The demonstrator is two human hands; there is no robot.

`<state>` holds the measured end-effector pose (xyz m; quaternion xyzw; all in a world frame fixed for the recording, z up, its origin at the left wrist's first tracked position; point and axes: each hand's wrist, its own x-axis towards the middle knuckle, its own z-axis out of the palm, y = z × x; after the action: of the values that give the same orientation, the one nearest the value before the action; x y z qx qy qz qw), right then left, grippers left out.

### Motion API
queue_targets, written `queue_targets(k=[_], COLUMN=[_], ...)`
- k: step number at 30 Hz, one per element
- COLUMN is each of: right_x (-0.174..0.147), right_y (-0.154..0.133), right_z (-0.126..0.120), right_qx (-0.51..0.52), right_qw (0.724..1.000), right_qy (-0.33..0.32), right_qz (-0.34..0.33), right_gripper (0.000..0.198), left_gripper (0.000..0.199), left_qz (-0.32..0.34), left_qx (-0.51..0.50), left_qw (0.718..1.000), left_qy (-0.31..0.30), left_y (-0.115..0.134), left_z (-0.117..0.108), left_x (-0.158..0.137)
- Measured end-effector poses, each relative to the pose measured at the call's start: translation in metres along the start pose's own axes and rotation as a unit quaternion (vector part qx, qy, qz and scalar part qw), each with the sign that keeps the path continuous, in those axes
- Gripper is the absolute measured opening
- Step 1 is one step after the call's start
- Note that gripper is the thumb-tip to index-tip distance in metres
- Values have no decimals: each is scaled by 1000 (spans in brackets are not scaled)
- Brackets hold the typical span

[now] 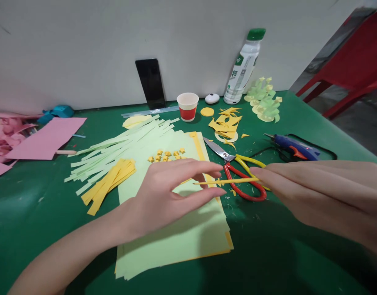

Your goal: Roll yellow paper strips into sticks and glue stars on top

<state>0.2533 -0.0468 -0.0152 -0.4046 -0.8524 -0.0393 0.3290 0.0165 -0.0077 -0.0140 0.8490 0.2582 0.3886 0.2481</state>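
My right hand [323, 194] pinches one end of a thin yellow paper strip [236, 180], seen nearly edge-on and pointing left. Around the strip's other end my left hand [168, 186] is open, thumb and forefinger apart above and below it. Beneath the left hand lies a stack of light green paper sheets [176, 241] with yellow edges showing. Several small folded yellow paper stars [167, 154] sit on the stack, just beyond the left hand's knuckles. Scissors [227, 157] with one red and one yellow handle lie behind the strip, blades half parted.
Yellow strips [110, 182] and pale green strips [114, 147] lie left. Behind stand a paper cup [187, 110], a phone [151, 84] and a bottle [244, 67]. Yellow scraps [227, 125], a paper flower piece [265, 102] and a blue glue gun [294, 147] are right; pink paper [50, 139] far left.
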Motion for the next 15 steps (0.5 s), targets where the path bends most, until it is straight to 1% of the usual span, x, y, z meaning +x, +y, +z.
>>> queue_targets(k=[1, 2, 3, 5, 8, 10, 13, 15], right_x=[2, 5, 7, 9, 11, 14, 19, 12], right_y=[-2, -4, -5, -9, -15, -17, -16, -13], right_z=[1, 1, 1, 1, -1, -1, 0, 0], right_qx=[-21, -35, -35, -16, 8, 19, 26, 26], right_qw=[998, 994, 993, 996, 999, 999, 998, 997], right_qy=[-21, -34, -35, -38, -45, -43, -48, -61], right_qz=[-64, -101, -106, -79, -16, 11, 27, 39], right_gripper=[31, 33, 33, 30, 27, 27, 29, 27], left_gripper=[11, 7, 5, 5, 4, 3, 5, 6], left_qz=[24, 43, 54, 59, 50, 45, 42, 46], left_qx=[18, 34, 45, 54, 44, 42, 42, 44], left_qw=[1000, 998, 998, 997, 998, 998, 998, 997], left_qy=[2, 4, 5, 8, 23, 32, 38, 40], left_y=[1, 1, 2, 5, 9, 11, 13, 14], left_z=[0, 0, 0, -2, -5, -5, -4, -4], left_x=[0, 0, 0, 0, 0, 1, 1, 1])
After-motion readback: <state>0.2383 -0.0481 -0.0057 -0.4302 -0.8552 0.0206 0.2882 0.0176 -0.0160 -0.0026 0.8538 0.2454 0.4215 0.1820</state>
